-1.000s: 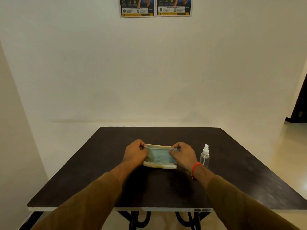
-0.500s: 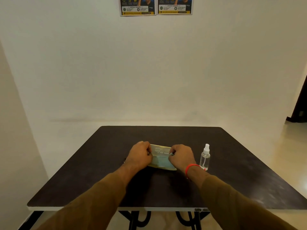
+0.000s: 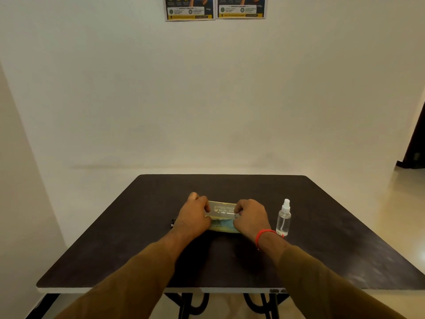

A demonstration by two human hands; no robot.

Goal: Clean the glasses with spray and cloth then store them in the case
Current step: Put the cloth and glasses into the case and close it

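Observation:
A pale glasses case (image 3: pixel 222 212) with printed lettering on its lid lies at the middle of the dark table (image 3: pixel 322 226). The lid is tilted down almost onto the base, and a strip of light blue cloth (image 3: pixel 224 224) shows in the gap at the front. My left hand (image 3: pixel 194 215) grips the case's left end and my right hand (image 3: pixel 251 217) grips its right end. The glasses are hidden. A clear spray bottle (image 3: pixel 284 218) with a white nozzle stands upright just right of my right hand.
A small dark item (image 3: pixel 173 223) peeks out on the table left of my left wrist. White walls close in at the back and left, with two posters (image 3: pixel 215 8) high up. A dark doorway (image 3: pixel 417 143) opens at the right.
The case lid has swung down from open toward the base, hiding most of the blue cloth. Both hands have stayed on the case's ends, curling further over the lid.

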